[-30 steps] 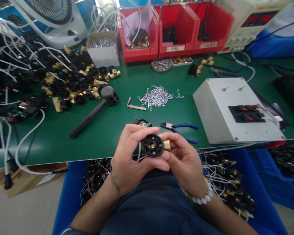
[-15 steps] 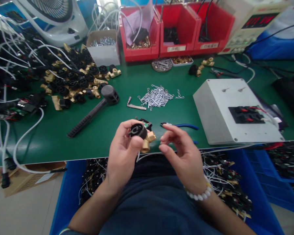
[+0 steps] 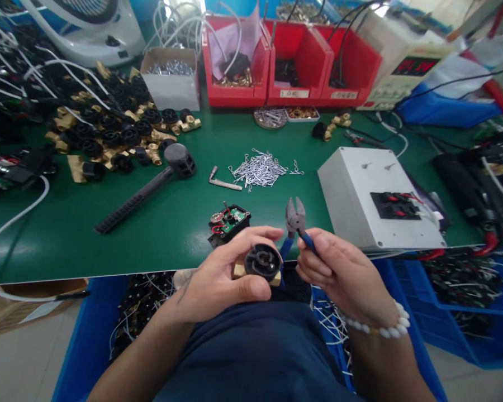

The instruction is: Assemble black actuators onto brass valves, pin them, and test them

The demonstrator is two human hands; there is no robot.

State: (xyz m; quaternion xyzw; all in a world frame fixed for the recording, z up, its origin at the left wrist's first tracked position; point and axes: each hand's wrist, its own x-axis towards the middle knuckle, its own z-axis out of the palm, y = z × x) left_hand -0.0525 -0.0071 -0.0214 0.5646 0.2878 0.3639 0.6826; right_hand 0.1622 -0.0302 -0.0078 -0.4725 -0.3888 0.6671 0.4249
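Observation:
My left hand is closed around a brass valve fitting with a round black cap, held just in front of the green table's near edge. My right hand grips blue-handled pliers with the jaws pointing up and away, right beside the fitting. A small black module with a green circuit board lies on the table just beyond my left hand.
A black mallet, a pile of metal clips, a white box with red terminals and a heap of brass-and-black fittings lie on the table. Red bins stand at the back. Blue crates of wired parts sit below.
My right hand let go of the fitting, reached to the table and picked up the pliers. My left hand kept the fitting and turned it cap-up.

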